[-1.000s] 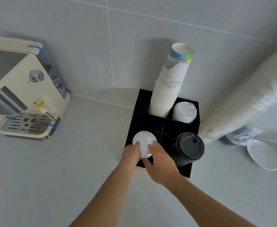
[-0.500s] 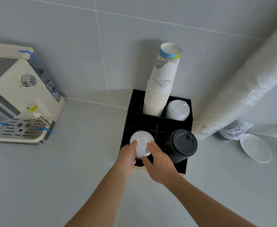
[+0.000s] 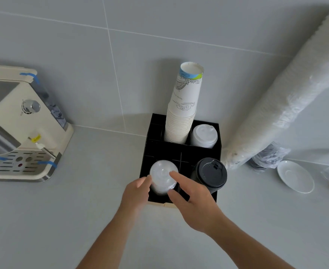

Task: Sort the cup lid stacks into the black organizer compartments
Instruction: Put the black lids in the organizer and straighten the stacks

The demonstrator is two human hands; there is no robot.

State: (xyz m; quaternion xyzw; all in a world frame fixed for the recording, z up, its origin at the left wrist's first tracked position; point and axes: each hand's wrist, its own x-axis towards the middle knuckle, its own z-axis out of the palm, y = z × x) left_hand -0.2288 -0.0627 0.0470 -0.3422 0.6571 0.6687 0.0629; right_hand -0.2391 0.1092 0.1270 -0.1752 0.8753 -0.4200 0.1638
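Surface: pale grey counter (image 3: 43,220) meeting a grey tiled wall (image 3: 62,45); view looks steeply down.
Organizer: black organizer (image 3: 181,152) at centre, standing against the wall, divided into compartments.
Clear lid stack: clear lid stack (image 3: 162,178) sits in the organizer's 7 o'clock compartment, top face up, rising above the rim.
Left hand: left hand (image 3: 135,191) at the stack's 9 o'clock side, fingertips on its edge, fingers curled together.
Right hand: right hand (image 3: 193,200) at the stack's 4 o'clock side, index finger laid over the top, thumb against the lower edge; the stack is pinched between the two hands.
Black lid stack: black lid stack (image 3: 211,174) in the 5 o'clock compartment, just beside the right hand.
White lid stack: white lid stack (image 3: 204,135) in the 1 o'clock compartment.
Paper cups: tall paper cup stack (image 3: 183,107) in the 12 o'clock compartment, leaning slightly.
Periphery: cream coffee machine (image 3: 23,129) at 9 o'clock; plastic-wrapped sleeve of cups (image 3: 288,90) leaning on the wall at 2 o'clock; white saucer (image 3: 295,176) at 3 o'clock.
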